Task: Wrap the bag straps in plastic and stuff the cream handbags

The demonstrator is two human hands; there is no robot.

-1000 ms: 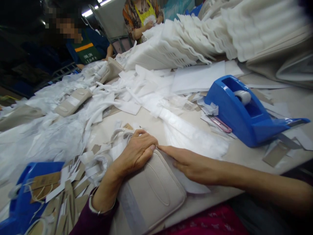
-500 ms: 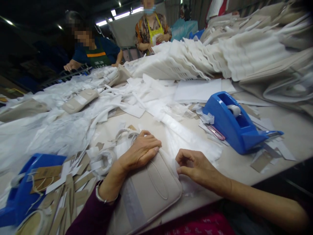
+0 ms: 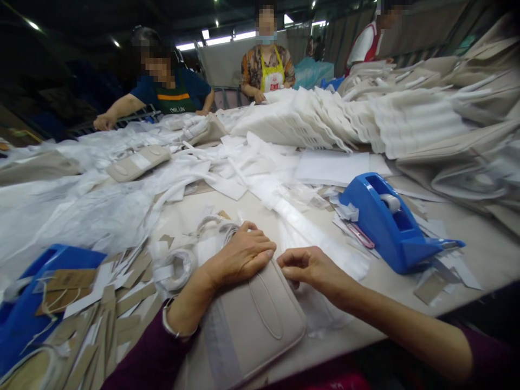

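Observation:
A beige bag (image 3: 260, 319) with a thin cord loop on its face lies at the table's front edge. My left hand (image 3: 241, 252) rests across its upper edge, fingers bent over and holding it. At the bag's upper right edge is my right hand (image 3: 306, 268), its fingers pinched; what lies between the fingertips is hidden. Clear plastic film (image 3: 325, 311) spreads beneath and beside my right hand. Left of my left hand sits a wrapped roll of strap (image 3: 179, 268).
Blue tape dispensers stand at right (image 3: 385, 222) and lower left (image 3: 52, 265). A pink cutter (image 3: 359, 235) lies by the right one. Beige strips (image 3: 109, 314) cover the lower left. White foam sheets (image 3: 304, 116) are piled behind. People stand across the table.
My right hand has moved left, up to the bag's edge, and its fingers have closed together. My left hand stays on the bag. The view has tilted up, showing another person at back right.

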